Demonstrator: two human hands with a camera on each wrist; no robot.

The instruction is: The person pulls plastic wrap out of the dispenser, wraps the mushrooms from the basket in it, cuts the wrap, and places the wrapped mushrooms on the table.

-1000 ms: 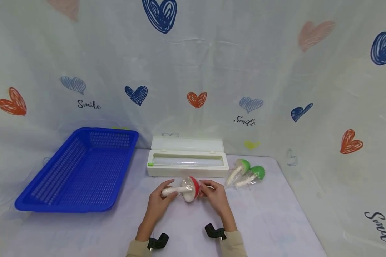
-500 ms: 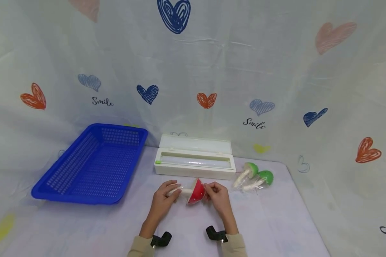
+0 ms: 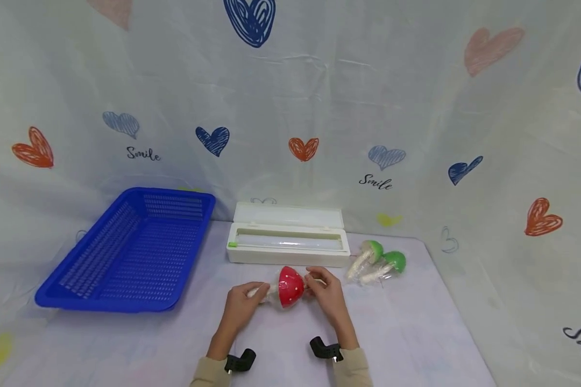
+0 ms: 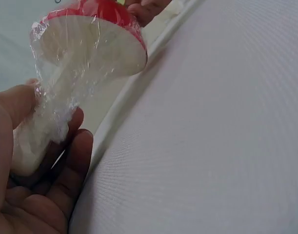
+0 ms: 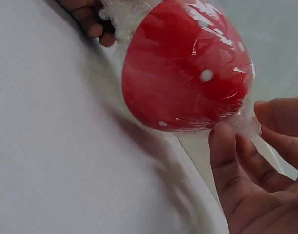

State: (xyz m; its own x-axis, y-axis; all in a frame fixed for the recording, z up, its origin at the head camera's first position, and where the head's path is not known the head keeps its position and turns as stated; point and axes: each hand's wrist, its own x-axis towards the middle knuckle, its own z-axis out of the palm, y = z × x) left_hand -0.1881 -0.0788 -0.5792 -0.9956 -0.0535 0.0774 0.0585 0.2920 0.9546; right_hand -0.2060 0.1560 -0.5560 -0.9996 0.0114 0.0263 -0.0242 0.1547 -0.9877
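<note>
A toy mushroom (image 3: 290, 286) with a red, white-dotted cap is wrapped in clear plastic film and held above the table. My left hand (image 3: 241, 307) grips its white stem (image 4: 32, 148), thumb on one side and fingers curled on the other. At the cap's end my right hand (image 3: 327, 295) pinches a gathered tuft of the plastic wrap (image 5: 246, 124) between thumb and fingers. Creased film covers the pale underside of the cap (image 4: 90, 46) in the left wrist view.
Behind the hands stands a white cling film dispenser (image 3: 288, 257), lid raised, with a roll inside. Two wrapped green-capped mushrooms (image 3: 394, 260) lie to its right. A blue plastic basket (image 3: 101, 309) sits at the left. A heart-printed curtain (image 3: 416, 118) hangs behind the table.
The mushroom has turned between my hands: its pale underside faced the head camera earlier, and now the red cap top shows. Both hands stay in nearly the same place; the head view shifted slightly.
</note>
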